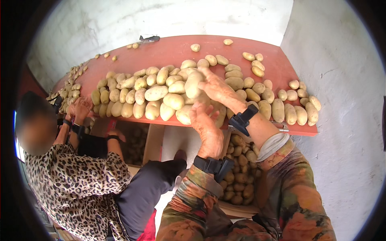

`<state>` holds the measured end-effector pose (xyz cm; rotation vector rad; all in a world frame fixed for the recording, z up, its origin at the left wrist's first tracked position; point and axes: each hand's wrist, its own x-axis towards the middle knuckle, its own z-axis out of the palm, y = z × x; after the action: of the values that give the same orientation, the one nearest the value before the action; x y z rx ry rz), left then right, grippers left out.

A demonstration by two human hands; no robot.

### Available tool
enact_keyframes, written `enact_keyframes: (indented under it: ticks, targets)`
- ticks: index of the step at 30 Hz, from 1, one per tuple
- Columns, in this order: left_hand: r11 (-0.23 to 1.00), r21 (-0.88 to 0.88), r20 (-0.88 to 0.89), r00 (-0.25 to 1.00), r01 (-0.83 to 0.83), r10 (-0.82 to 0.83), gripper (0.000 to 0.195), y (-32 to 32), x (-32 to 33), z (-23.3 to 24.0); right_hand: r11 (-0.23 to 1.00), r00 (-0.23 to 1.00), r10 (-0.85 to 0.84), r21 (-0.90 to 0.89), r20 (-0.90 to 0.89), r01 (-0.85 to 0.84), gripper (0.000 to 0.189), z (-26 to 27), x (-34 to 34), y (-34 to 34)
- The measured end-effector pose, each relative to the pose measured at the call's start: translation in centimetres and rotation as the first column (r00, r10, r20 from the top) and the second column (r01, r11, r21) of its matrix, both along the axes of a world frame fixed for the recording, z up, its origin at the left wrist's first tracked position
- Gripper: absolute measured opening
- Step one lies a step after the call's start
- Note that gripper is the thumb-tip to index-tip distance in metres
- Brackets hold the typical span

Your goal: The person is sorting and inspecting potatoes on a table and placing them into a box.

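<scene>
A large, slightly blurred potato (193, 83) stands on end above the pile, with the fingers and thumb of my right hand (217, 89) against its right side. Just below it, at the table's front edge, my left hand (207, 126) is turned up with its fingers apart. Potatoes touch or lie close behind those fingers; contact there is partly hidden. A broad heap of potatoes (156, 93) spreads left along the red table (178, 51). To the right, more potatoes (277, 110) line the front edge.
Under the table, a cardboard box of potatoes (239, 177) stands between my arms. Another box (154, 141) with potatoes is to its left. A co-worker in a leopard-print top (81, 177) sits close on my left, hands at smaller potatoes (70, 92). Walls (334, 90) bound the right and back.
</scene>
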<state>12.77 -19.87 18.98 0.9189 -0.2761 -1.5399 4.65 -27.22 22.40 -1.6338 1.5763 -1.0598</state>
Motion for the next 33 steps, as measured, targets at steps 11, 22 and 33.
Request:
enact_keyframes:
  ticks: [11, 22, 33]
  targets:
    - [0.997, -0.069, 0.018, 0.999, -0.044, 0.045, 0.042, -0.1, -0.2, -1.1, 0.996, 0.934, 0.079, -0.021, -0.349, -0.092, 0.028, -0.3, -2.0, 1.7]
    - [0.991, -0.123, 0.003, 0.999, -0.050, 0.050, 0.038, 0.2, -0.7, -1.0, 0.919, 0.985, -0.059, -0.395, -0.161, -0.010, 0.018, -1.5, -6.5, 13.6]
    - [0.932, -0.219, 0.018, 0.956, 0.288, -0.292, 0.020, 0.4, -2.5, -2.1, 0.960, 0.959, -0.279, 0.005, 0.057, 0.279, 0.022, -12.3, -7.0, 29.7]
